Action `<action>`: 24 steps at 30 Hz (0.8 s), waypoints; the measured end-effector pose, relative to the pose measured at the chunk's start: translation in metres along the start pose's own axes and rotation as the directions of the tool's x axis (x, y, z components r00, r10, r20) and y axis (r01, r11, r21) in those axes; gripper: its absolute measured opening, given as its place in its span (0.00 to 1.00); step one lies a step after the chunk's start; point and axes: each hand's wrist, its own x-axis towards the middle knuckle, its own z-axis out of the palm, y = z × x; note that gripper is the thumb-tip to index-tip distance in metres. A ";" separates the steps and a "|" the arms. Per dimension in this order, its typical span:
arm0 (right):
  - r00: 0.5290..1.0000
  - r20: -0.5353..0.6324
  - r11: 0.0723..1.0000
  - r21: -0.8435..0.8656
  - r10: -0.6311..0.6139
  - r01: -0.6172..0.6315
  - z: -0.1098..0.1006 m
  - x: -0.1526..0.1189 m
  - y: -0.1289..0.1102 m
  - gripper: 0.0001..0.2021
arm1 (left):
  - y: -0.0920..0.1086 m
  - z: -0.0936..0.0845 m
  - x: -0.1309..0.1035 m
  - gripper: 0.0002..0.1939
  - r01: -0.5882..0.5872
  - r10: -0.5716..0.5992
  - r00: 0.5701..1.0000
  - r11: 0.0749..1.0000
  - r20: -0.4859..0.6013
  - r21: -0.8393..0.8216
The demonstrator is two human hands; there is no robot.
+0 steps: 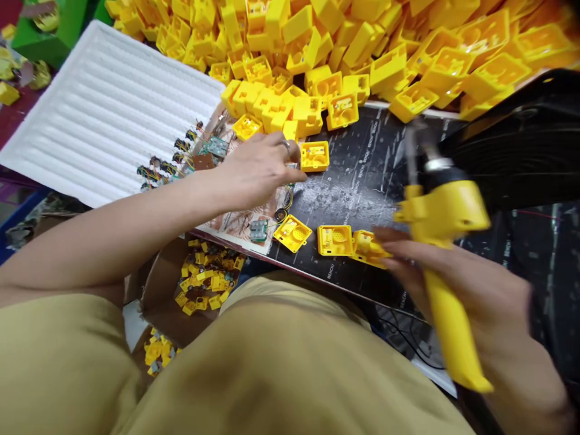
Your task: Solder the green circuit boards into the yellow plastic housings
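My left hand [267,163] reaches over the near edge of the heap, its thumb and fingers apart. Its fingertips are beside an open yellow plastic case [315,156]; whether they touch it is hard to see. My right hand [471,290], blurred by motion, is closed around a yellow glue gun [453,211] with its metal nozzle pointing away from me. Its fingertips are close to a tilted yellow case [368,248]. Left of that lie two more open cases, one with a round speaker grille [335,240] and one turned askew [292,234].
A big heap of yellow cases [290,36] covers the back of the black bench top [357,187]. Wired small speakers [167,166] lie beside a white ribbed foam sheet [118,109]. A small green circuit board [259,230] is near the front edge. Below stands a cardboard box [156,284] of yellow parts.
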 end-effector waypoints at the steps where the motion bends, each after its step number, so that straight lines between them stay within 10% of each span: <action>1: 0.996 0.054 0.997 0.021 -0.072 0.071 0.006 0.006 0.003 0.13 | -0.001 0.004 0.005 0.18 -0.046 0.044 0.998 0.998 0.034 0.052; 7: 0.978 0.160 0.991 0.037 -0.133 0.129 0.028 0.018 0.010 0.15 | -0.001 -0.004 -0.007 0.13 -0.032 0.023 0.998 0.989 0.061 0.143; 11: 0.995 0.071 0.994 -0.080 -0.065 0.071 0.035 0.020 0.002 0.21 | -0.016 -0.016 -0.032 0.17 0.112 -0.081 0.982 0.976 0.170 -0.185; 16: 0.984 0.103 0.986 -0.074 -0.143 0.151 0.052 0.030 -0.013 0.21 | -0.028 -0.005 -0.040 0.21 0.128 0.055 0.967 0.737 0.247 -0.663; 20: 0.994 0.063 0.995 -0.043 -0.087 0.089 0.052 0.030 -0.016 0.29 | -0.018 0.008 -0.037 0.18 0.254 -0.015 0.948 0.642 0.319 -0.724; 24: 0.994 -0.073 0.996 -0.051 -0.076 0.072 0.041 0.028 -0.018 0.22 | -0.006 0.011 -0.038 0.13 0.242 -0.170 0.970 0.722 0.173 -0.649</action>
